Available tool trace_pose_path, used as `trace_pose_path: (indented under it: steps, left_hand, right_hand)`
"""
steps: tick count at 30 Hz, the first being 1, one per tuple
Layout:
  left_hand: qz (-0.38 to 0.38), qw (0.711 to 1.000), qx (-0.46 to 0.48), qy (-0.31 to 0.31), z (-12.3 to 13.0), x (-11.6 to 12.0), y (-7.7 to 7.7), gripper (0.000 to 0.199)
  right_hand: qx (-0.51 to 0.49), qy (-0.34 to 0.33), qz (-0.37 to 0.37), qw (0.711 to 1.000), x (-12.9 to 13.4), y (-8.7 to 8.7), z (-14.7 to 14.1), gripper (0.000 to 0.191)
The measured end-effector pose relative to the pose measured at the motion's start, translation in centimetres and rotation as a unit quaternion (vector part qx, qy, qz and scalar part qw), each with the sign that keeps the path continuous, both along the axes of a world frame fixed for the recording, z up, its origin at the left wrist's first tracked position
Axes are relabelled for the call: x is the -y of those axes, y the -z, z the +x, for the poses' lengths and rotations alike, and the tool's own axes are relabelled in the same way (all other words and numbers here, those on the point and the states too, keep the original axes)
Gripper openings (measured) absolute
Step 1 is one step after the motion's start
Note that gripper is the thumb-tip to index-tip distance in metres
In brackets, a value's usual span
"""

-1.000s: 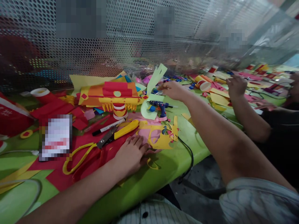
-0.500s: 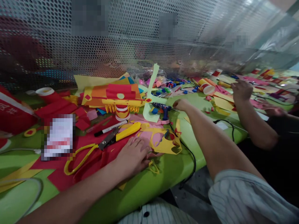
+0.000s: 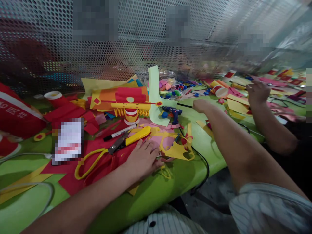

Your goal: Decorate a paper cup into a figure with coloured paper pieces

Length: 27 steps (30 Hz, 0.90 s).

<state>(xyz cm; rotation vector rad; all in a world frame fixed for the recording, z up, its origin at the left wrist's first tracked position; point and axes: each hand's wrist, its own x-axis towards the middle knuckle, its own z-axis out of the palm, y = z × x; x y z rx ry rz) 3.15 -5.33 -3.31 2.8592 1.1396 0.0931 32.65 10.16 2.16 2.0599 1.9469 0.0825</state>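
From my end of the head feed, the right hand (image 3: 200,106) worried me most. Its fingers were curled narrow on the near end of a thin dark stick (image 3: 185,105), which lay over the desk (image 3: 200,143) just above the back of the blue glue gun (image 3: 175,114). A small red light showed on the gun, so I judged it might be hot; a low sweep of the stick could knock it, or tip the pale green paper (image 3: 154,85) standing beside the red hat (image 3: 129,95).

The black cord (image 3: 207,164) dropped over the front edge near the right forearm. If it fed the gun, which I couldn't confirm, a snagged arm could drag the tool along.

The left hand (image 3: 143,157) lay flat, fingers loosely spread, on the pink and yellow scraps (image 3: 182,151); I saw nothing gripped, though its underside was hidden. The yellow cutter (image 3: 138,136) and scissors (image 3: 114,149) sat just beyond those fingertips. I couldn't tell whether its blade was out, so a careless forward push risked a nick.
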Motion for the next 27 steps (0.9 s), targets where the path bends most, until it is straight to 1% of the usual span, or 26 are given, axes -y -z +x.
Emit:
trace_pose_path:
  steps: [2,5,7,8,9,10,12,14,15,17,18,20,23,24,25,26,27]
  left_hand:
    - [0.015,1.0,0.006,-0.003,0.0,0.0,0.1,0.05]
    - [0.052,0.998,0.022,-0.007,0.1,-0.1,0.0,0.047]
    - [0.077,0.996,0.04,-0.003,0.1,-0.2,-0.5,0.04]
    - [0.089,0.995,0.055,-0.005,0.0,-0.2,-0.9,0.037]
    - [0.102,0.992,0.074,-0.012,-0.1,-0.2,-1.3,0.034]
    - [0.119,0.988,0.096,-0.025,-0.2,-0.3,-1.8,0.032]
    - [0.166,0.974,0.144,-0.061,-0.5,-0.5,-2.8,0.028]
    - [0.205,0.96,0.173,-0.074,-0.9,-0.7,-3.7,0.026]
    - [0.214,0.958,0.176,-0.072,-1.0,-0.7,-4.0,0.027]
    - [0.212,0.961,0.17,-0.061,-1.2,-0.8,-4.3,0.028]
    - [0.205,0.964,0.164,-0.053,-1.1,-0.7,-4.3,0.028]
    - [0.189,0.968,0.159,-0.036,-1.0,-0.7,-4.2,0.027]
    - [0.175,0.972,0.155,-0.006,-0.8,-0.7,-3.9,0.018]
    - [0.169,0.974,0.151,0.001,-0.7,-0.7,-3.9,0.016]
    - [0.161,0.976,0.149,0.006,-0.7,-0.8,-3.8,0.017]
    - [0.15,0.977,0.151,0.007,-0.8,-0.8,-3.8,0.018]
    - [0.133,0.978,0.16,0.001,-0.8,-0.9,-3.8,0.019]
  right_hand:
    - [0.011,0.047,0.024,0.999,1.5,-1.9,-0.1,0.029]
    - [-0.002,0.057,0.056,0.997,4.9,-4.6,-0.7,0.031]
    - [-0.014,0.059,0.077,0.995,7.7,-5.9,-1.2,0.03]
    - [-0.034,0.059,0.116,0.991,9.2,-6.3,-1.4,0.027]
    - [-0.058,0.045,0.143,0.987,10.6,-6.5,-1.7,0.024]
    - [-0.086,0.02,0.148,0.985,11.9,-6.6,-1.9,0.02]
    - [-0.143,-0.042,0.133,0.98,13.9,-6.3,-2.5,0.019]
    - [-0.188,-0.106,0.094,0.972,15.1,-5.7,-3.3,0.021]
    - [-0.206,-0.138,0.081,0.965,15.4,-5.4,-3.8,0.022]
    - [-0.229,-0.185,0.063,0.954,15.6,-4.9,-4.9,0.022]
    - [-0.233,-0.198,0.058,0.95,15.7,-4.7,-5.5,0.022]
    - [-0.235,-0.215,0.042,0.947,15.9,-4.6,-6.5,0.023]
    - [-0.263,-0.235,0.009,0.936,16.2,-4.6,-7.2,0.023]
    - [-0.291,-0.236,0.002,0.927,16.2,-4.5,-7.2,0.022]
    - [-0.337,-0.232,-0.001,0.912,16.1,-4.2,-7.2,0.02]
    - [-0.402,-0.227,-0.005,0.887,15.9,-3.7,-7.1,0.02]
    - [-0.478,-0.218,-0.01,0.851,15.6,-3.0,-7.0,0.023]
